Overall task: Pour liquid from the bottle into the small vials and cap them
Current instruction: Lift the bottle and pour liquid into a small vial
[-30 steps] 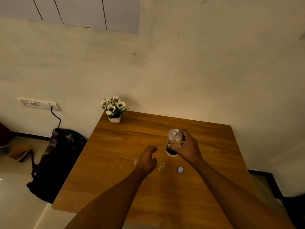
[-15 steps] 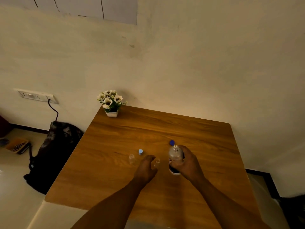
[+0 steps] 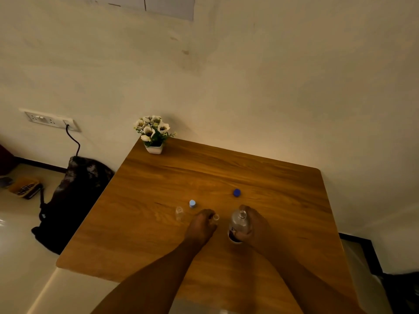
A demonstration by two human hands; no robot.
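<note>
An uncapped clear bottle [image 3: 238, 225] with a dark label stands upright on the wooden table [image 3: 158, 223], and my right hand [image 3: 255, 227] grips it from the right. My left hand [image 3: 200, 225] is closed around a small clear vial [image 3: 215, 217], whose open mouth shows just past my fingers. A second small empty vial [image 3: 179, 213] stands to the left of that hand. Just beyond it stands a light-blue capped vial or cap [image 3: 192, 203]. The bottle's dark blue cap [image 3: 236, 192] lies farther back on the table.
A small white pot of white flowers [image 3: 153, 134] sits at the table's far left corner against the wall. A dark backpack [image 3: 70, 200] leans on the floor left of the table, under a wall socket [image 3: 51, 120] with a cable.
The bottle has come down toward me and now stands on the table. My left hand has closed on the vial beside it. The camera has tilted, bringing the caps into view.
</note>
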